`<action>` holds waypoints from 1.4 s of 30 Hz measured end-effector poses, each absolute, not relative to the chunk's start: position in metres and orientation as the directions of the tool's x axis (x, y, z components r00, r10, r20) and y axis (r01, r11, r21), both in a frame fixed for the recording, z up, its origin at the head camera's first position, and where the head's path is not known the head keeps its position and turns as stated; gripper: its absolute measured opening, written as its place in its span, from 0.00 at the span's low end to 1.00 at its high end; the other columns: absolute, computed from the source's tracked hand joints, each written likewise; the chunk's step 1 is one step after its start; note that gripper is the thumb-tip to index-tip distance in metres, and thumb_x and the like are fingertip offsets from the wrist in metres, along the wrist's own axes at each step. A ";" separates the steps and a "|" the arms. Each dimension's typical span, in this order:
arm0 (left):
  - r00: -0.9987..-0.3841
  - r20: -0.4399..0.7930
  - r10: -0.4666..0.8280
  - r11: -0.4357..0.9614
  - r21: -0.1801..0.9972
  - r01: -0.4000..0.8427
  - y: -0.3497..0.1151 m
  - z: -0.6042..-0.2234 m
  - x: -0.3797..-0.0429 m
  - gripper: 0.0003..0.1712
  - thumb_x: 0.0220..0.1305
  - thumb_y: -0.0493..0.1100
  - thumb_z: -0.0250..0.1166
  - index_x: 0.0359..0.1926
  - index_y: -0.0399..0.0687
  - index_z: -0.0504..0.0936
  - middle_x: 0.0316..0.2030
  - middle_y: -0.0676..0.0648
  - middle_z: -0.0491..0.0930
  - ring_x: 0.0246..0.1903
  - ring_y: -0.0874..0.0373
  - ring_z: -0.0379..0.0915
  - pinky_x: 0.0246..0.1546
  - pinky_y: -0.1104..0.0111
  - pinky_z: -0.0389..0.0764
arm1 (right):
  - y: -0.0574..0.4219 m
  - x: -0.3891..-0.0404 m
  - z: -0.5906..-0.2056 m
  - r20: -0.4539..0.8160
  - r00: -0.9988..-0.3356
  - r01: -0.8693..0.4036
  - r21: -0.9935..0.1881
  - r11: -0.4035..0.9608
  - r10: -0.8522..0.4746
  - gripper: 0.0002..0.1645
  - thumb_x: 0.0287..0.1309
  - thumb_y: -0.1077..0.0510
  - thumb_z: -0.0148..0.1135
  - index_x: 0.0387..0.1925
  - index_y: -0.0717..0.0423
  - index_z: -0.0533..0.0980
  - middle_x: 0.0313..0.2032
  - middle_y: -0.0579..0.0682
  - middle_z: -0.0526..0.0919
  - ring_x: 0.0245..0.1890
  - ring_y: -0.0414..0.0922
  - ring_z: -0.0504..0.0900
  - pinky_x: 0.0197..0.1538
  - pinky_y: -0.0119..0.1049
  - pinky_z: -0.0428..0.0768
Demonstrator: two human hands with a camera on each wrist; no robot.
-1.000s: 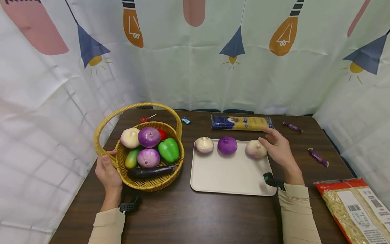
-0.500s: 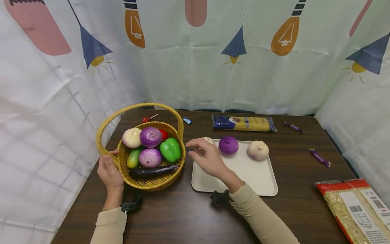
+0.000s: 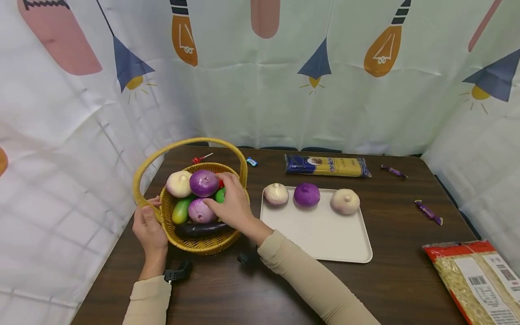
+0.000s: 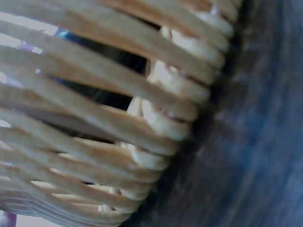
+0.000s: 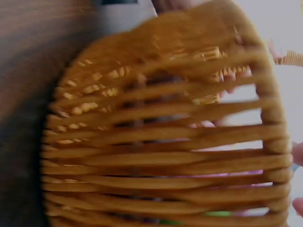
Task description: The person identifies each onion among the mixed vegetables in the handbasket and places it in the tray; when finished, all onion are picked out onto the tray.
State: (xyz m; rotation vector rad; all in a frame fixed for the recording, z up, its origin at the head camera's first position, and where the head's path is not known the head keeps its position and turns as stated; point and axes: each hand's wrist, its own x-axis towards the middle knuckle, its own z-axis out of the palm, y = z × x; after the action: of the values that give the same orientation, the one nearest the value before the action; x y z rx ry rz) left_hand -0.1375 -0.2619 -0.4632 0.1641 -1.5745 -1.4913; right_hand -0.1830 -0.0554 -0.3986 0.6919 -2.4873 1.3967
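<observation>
Two hands at one round, yellow-brown wicker basket (image 3: 195, 248), left part of the dark wood-grain table (image 3: 211, 289). Left hand (image 3: 150, 230) grips it where the tall arched handle (image 3: 203, 140) meets the rim. Right hand (image 3: 235, 205) is in over the basket's right side, thumb and fingers fairly wide apart; contact we can't tell. Both wrist views mostly give us blurred weave.

Inside, partly behind the right hand: glossy green bell pepper (image 3: 220, 195), plus a red thing (image 3: 221, 183) almost hidden. Near the thumb: pale purple striped onion (image 3: 201, 211); near the fingers: dark purple round onion (image 3: 204, 183). Also a creamy white onion (image 3: 178, 184), a yellow-green oval vegetable (image 3: 181, 211) and a long black eggplant (image 3: 199, 230). Flat cream tray (image 3: 317, 239) to the right, three onion shapes along its far edge: white (image 3: 276, 194), purple (image 3: 307, 195), off-white (image 3: 345, 201).

Risks, our guess: tight packing, so a pinch could catch the wrong neighbour or knock the dark onion, which sits high, over the rim. Smooth round skins may slip if only fingertips meet them. Handle could snag the wrist on a steep lift; if the left hand eases off, the basket may skid or tip.
</observation>
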 end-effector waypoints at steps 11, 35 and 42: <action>-0.577 0.512 -0.636 0.215 0.836 0.506 -0.261 -0.464 -0.138 0.30 0.75 0.49 0.51 0.37 0.16 0.72 0.39 0.42 0.80 0.49 0.51 0.75 0.55 0.70 0.72 | -0.075 -0.207 -0.393 0.231 -0.908 -0.366 -0.842 0.397 -0.349 0.54 0.47 0.45 0.76 0.71 0.51 0.59 0.65 0.49 0.67 0.60 0.46 0.72 0.59 0.39 0.75; -0.579 0.522 -0.626 0.198 0.825 0.530 -0.250 -0.449 -0.127 0.31 0.74 0.50 0.52 0.35 0.15 0.71 0.37 0.42 0.81 0.48 0.50 0.75 0.55 0.70 0.71 | -0.079 -0.203 -0.406 0.162 -0.848 -0.399 -0.821 0.407 -0.505 0.48 0.46 0.41 0.75 0.67 0.42 0.64 0.57 0.51 0.64 0.48 0.41 0.74 0.49 0.34 0.78; -0.565 0.539 -0.625 0.201 0.810 0.551 -0.260 -0.459 -0.137 0.30 0.74 0.48 0.52 0.35 0.15 0.71 0.37 0.41 0.81 0.48 0.49 0.75 0.56 0.69 0.70 | -0.041 -0.178 -0.390 0.277 -0.778 -0.492 -0.827 0.272 -0.564 0.46 0.47 0.53 0.71 0.68 0.43 0.62 0.62 0.48 0.66 0.54 0.40 0.73 0.54 0.33 0.76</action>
State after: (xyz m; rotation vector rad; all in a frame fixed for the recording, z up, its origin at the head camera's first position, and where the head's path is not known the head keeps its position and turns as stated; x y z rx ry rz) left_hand -0.1367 -0.2604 -0.4590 0.0740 -1.5208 -1.5505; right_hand -0.1784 -0.0411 -0.3895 1.0651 -2.5618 1.6213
